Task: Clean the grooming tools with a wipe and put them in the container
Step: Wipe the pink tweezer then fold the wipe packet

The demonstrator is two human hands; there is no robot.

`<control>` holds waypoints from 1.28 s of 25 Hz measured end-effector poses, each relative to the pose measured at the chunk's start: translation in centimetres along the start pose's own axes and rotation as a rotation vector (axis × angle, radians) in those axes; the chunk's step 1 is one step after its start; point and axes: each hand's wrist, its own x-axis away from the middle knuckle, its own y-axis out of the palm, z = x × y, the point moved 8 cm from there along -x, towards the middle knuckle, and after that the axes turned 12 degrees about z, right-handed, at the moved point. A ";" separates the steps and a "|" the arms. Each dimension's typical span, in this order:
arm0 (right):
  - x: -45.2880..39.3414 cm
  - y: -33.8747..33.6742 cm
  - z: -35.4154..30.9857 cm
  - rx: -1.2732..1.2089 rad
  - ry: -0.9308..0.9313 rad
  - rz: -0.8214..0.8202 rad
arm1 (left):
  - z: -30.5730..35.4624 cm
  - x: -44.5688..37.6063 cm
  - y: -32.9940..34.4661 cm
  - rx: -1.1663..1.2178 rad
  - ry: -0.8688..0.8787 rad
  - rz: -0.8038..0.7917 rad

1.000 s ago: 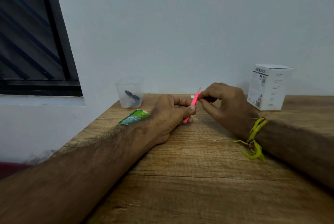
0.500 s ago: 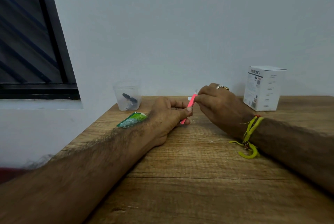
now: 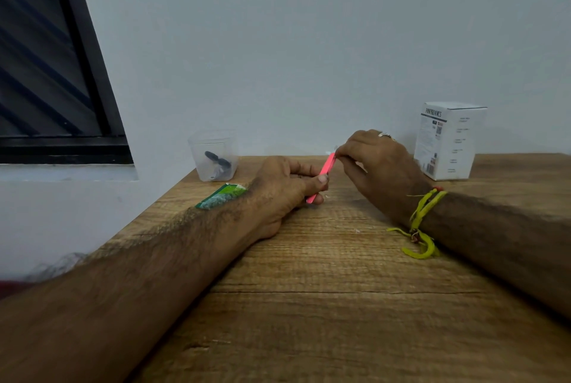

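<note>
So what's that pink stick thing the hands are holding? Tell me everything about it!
The pink tool is thin, flat and straight, bright pink, and looks like plastic. It tilts, its lower end near the wooden table, its upper end leaning away to the right. The left hand grips its lower half between thumb and fingers. The right hand pinches its top end, where a bit of something white shows, too small to identify.

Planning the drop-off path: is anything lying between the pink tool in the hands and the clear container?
Nothing visible blocks it. The pink tool is gripped by the left hand; the container stands open-topped by the wall, left of it. The green sachet lies flat, nearer than the container.
</note>
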 end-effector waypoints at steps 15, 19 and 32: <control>3.8 3.7 2.1 -0.955 1.333 -0.096 | 0.8 0.7 -0.3 -0.014 0.102 0.044; 3.6 4.0 1.2 -1.027 1.277 -0.235 | 0.9 0.7 -0.7 0.021 0.097 0.090; 3.5 3.9 1.0 -1.017 1.273 -0.251 | 0.9 0.4 -0.8 -0.006 0.127 0.093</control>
